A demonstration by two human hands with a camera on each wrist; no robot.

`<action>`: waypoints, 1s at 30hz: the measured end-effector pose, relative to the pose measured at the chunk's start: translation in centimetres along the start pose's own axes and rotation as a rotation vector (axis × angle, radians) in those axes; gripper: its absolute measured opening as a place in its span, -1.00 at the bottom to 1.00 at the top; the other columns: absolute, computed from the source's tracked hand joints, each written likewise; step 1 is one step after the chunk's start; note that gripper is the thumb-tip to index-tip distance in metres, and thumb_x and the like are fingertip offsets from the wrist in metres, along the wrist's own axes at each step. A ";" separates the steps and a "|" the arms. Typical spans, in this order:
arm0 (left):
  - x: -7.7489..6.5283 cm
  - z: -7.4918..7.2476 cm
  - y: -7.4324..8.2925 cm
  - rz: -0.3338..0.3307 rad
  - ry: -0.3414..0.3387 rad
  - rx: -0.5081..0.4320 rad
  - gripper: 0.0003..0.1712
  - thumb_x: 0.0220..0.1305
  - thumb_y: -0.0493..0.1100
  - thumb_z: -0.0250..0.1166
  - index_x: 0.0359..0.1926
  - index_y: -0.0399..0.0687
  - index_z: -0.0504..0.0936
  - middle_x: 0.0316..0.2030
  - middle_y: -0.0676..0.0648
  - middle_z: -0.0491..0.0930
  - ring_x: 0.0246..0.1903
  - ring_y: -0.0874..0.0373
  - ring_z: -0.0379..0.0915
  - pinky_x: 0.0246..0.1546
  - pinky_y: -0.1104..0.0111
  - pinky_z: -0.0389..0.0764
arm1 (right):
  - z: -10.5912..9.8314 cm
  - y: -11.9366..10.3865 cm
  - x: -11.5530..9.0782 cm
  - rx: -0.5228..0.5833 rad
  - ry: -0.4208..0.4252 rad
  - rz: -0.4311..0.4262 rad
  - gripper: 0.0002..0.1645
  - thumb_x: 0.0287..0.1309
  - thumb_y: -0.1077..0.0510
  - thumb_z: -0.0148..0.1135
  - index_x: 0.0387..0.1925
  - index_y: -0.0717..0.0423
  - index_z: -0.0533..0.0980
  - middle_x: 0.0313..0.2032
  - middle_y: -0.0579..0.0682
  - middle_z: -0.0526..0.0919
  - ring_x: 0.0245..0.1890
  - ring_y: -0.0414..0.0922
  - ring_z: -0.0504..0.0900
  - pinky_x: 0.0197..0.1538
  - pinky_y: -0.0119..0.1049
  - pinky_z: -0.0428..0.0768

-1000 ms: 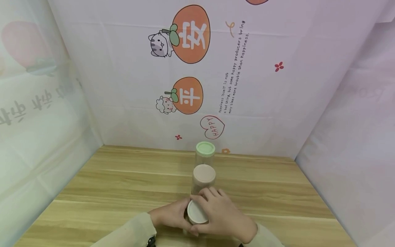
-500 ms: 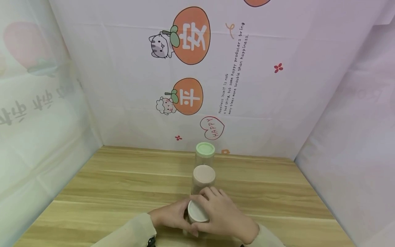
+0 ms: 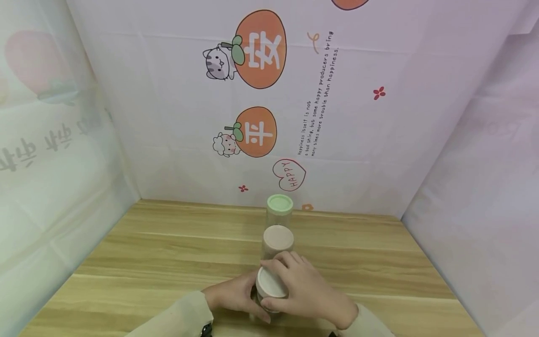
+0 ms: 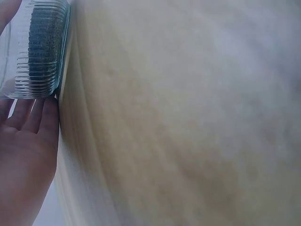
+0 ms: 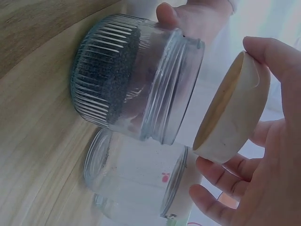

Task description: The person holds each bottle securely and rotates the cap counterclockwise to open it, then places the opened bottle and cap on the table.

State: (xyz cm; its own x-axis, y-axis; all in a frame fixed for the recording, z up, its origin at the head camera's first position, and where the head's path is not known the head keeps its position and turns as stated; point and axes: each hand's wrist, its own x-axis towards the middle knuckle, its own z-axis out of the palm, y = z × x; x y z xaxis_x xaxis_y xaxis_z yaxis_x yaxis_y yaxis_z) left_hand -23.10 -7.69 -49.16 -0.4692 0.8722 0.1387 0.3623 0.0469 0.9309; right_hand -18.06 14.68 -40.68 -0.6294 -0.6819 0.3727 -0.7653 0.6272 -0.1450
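A ribbed glass jar (image 5: 150, 89) stands on the wooden table, its threaded mouth uncovered. Dark fine grains (image 5: 106, 70) fill its lower part. My left hand (image 3: 237, 296) grips this jar from the side, fingers and thumb around the glass; the left wrist view shows the jar (image 4: 42, 52) at its upper left edge. With fingertips and thumb, my right hand (image 3: 311, 295) holds a whitish screw lid (image 5: 242, 110) by its rim. Tilted, the lid hangs just off the jar's mouth, a gap between them. In the head view the lid (image 3: 271, 282) hides most of the jar.
Directly behind stands a clear jar with a beige lid (image 3: 278, 238), close to my right fingers. Farther back, near the wall, is a jar with a green lid (image 3: 280, 204). Printed white cloth (image 3: 189, 117) encloses the wooden table (image 3: 177, 248) at the back and sides.
The whitish lid has come up off the jar and now tilts, with my right hand shifting slightly up and right. My left hand has stayed at the jar.
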 end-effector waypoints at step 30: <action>-0.3 0.0 0.0 -0.056 0.060 0.063 -0.08 0.12 -0.05 0.56 0.39 0.11 0.23 0.26 0.13 0.43 0.24 0.19 0.39 0.28 0.34 0.37 | -2.3 1.9 -1.3 0.386 -0.017 0.193 -0.01 0.13 -0.33 0.38 0.47 -0.11 0.22 0.17 -0.17 0.38 0.08 -0.20 0.50 0.07 -0.09 0.60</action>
State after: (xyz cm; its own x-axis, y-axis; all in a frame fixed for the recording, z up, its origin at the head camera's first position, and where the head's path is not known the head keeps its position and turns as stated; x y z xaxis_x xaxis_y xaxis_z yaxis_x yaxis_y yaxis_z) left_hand -22.94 -7.94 -49.22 -0.5373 0.8364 0.1087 0.3831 0.1272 0.9149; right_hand -18.39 17.57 -39.34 -0.7659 -0.5736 0.2905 -0.6253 0.5592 -0.5443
